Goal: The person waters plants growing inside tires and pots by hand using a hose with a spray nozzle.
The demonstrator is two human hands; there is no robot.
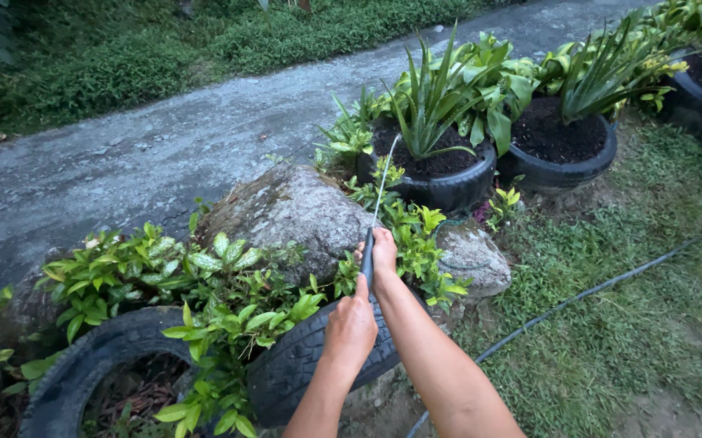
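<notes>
Nearest, two worn black rubber tyre planters [302, 365] stand among green and yellow spotted leafy shrubs [205, 292]. Just above them the left hand [351, 326] is curled into a fist, thumb up. What it grips is hidden, though it sits right under the nozzle. Just beyond, the right hand [383, 253] is closed around a slim dark hose nozzle [368, 255], held in the air in front of a large grey mossy boulder [294, 211].

The nozzle's long axis runs nearly upright, tilted away from the person and slightly right. A thin stream of water [383, 182] leaves its tip along that line toward a black tyre planter of dark soil and spiky green plants [436, 166]. The thin black hose [594, 288] trails across the grass on the right.

By my judgement the watering of that pot is under way. Reaching the next tyre pot [562, 146] would call for swinging the tip rightward. A grey gravel path [164, 146] lies beyond.
</notes>
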